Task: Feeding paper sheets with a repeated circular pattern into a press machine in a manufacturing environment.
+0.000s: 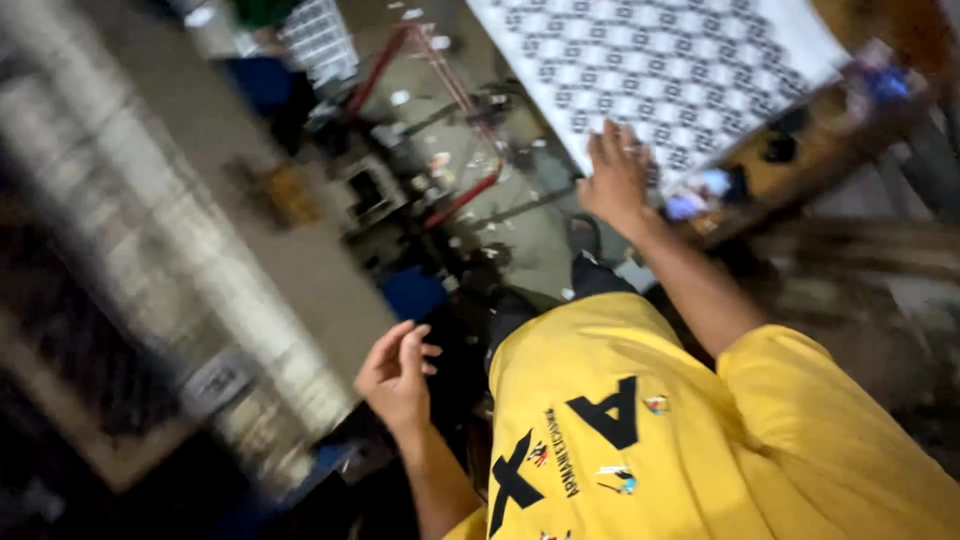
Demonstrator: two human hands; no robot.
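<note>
Roughly, by label:
Right hand (pixel 615 180): one, far right, fingers spread flat on near edge of patterned sheet (pixel 660 70).
Patterned sheet: one, white with dark repeated squares, lying on wooden worktop (pixel 800 165), far right.
Left hand (pixel 395 375): one, near centre, fingers loosely curled, holding nothing, hanging over dark floor clutter.
Yellow shirt (pixel 650 430): one, near right.
Red metal frame (pixel 440 110): one, far centre, blurred.

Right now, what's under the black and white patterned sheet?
The patterned sheet lies on a wooden table, whose brown edge shows along the sheet's lower side. The right hand presses on the sheet's near corner. Whatever else lies beneath is covered.
</note>
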